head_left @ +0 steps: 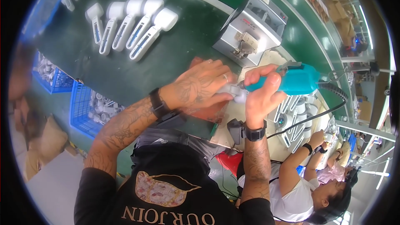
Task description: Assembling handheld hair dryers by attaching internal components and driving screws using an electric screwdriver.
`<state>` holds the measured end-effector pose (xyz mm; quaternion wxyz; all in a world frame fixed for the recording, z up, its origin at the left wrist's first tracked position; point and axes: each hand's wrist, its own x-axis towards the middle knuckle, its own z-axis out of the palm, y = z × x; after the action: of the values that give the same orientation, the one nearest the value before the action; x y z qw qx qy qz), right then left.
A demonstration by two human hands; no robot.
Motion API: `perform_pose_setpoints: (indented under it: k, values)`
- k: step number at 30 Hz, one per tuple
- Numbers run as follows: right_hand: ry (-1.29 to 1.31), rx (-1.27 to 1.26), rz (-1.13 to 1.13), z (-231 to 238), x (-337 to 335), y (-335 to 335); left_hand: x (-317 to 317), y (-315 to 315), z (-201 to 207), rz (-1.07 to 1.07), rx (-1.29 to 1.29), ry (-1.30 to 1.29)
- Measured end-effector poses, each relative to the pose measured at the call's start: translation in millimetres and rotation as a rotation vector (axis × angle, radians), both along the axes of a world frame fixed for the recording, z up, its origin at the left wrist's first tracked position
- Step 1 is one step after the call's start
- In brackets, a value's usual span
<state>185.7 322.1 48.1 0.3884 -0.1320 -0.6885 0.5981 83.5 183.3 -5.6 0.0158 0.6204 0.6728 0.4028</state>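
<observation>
My right hand (pixel 264 93) is wrapped round a teal electric screwdriver (pixel 300 79), which lies nearly level with its tip pointing left. The tip meets a small white plastic part (pixel 238 94) beneath it. My left hand (pixel 204 84) is closed on this part from the left, and its fingers hide much of the part's shape. Both hands are over a reddish-brown mat (pixel 204 114) at the bench's near edge. Beyond my left hand, several white handheld devices with round heads and long handles (pixel 146 41) lie in a row on the green bench.
A grey screw-feeder box (pixel 250 29) stands behind my right hand. A black coiled cable (pixel 335 114) loops from the screwdriver. More white devices (pixel 296 118) lie at the right, near a co-worker (pixel 293 183). Blue baskets (pixel 81 112) of white parts stand at the left.
</observation>
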Motion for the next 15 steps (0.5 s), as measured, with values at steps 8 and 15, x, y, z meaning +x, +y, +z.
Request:
perform_pose_setpoints:
  k: [8,15]
  values:
    - [0.05,0.053,0.029,24.8,-29.3,10.8,-0.3,-4.8,0.1,0.055,-0.022,-0.049]
    - [0.151,0.113,-0.056,17.4,-75.8,23.5,-0.4,-5.1,2.9,0.006,-0.004,-0.081]
